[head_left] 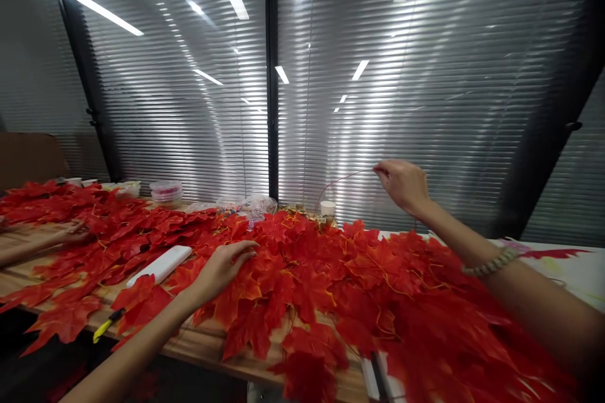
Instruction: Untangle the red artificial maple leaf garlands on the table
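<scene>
My right hand (403, 186) is raised above the leaves at the right, fingertips pinched on a thin reddish string (347, 176). The string arcs left and droops down near a small white cup (328, 208). My left hand (229, 267) is low over the heap of red artificial maple leaves (312, 264), its thumb and fingers slightly apart and reaching into the leaf edges. Nothing is plainly held there. Orange stems or cords run among the leaves. Left of my left hand lies a white rectangular bar (161, 266).
Another person's hand (73, 233) is among the leaves at far left. A yellow-and-black cutter (108, 326) lies near the wooden table's (203, 340) front edge. Plastic tubs (165, 191) stand along the back, below window blinds (189, 107). A cardboard box (31, 160) is at far left.
</scene>
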A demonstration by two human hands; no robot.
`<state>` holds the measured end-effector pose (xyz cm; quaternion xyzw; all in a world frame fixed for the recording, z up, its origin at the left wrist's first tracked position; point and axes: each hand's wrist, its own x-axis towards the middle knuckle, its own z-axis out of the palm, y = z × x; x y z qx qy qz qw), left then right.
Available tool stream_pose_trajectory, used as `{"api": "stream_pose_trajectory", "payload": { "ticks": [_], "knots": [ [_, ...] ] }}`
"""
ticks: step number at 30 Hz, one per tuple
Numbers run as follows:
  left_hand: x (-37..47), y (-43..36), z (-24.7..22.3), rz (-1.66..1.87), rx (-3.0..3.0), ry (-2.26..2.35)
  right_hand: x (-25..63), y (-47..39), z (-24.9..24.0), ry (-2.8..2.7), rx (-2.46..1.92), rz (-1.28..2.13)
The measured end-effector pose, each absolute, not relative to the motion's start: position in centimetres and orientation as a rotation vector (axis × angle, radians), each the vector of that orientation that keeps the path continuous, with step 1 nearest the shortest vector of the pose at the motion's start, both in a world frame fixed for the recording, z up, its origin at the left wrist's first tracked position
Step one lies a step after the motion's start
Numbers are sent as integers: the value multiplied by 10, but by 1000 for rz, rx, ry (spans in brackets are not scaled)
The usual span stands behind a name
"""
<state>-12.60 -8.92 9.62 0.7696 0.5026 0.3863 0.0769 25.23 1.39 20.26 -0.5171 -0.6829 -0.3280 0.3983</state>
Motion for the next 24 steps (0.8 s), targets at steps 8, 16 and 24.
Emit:
{"api": "stream_pose_trajectory", "payload": {
  "ticks": [8, 16, 24],
  "knots": [
    [-142, -47, 54, 565, 2864, 1990, 189, 1, 97, -1716, -920, -229],
    [-107, -74, 63, 617, 2981, 1938, 152, -20, 29, -1693, -792, 69],
    [-73, -91, 73, 535, 3187, 1624, 149, -25, -12, -1750, -677, 7]
  ]
}}
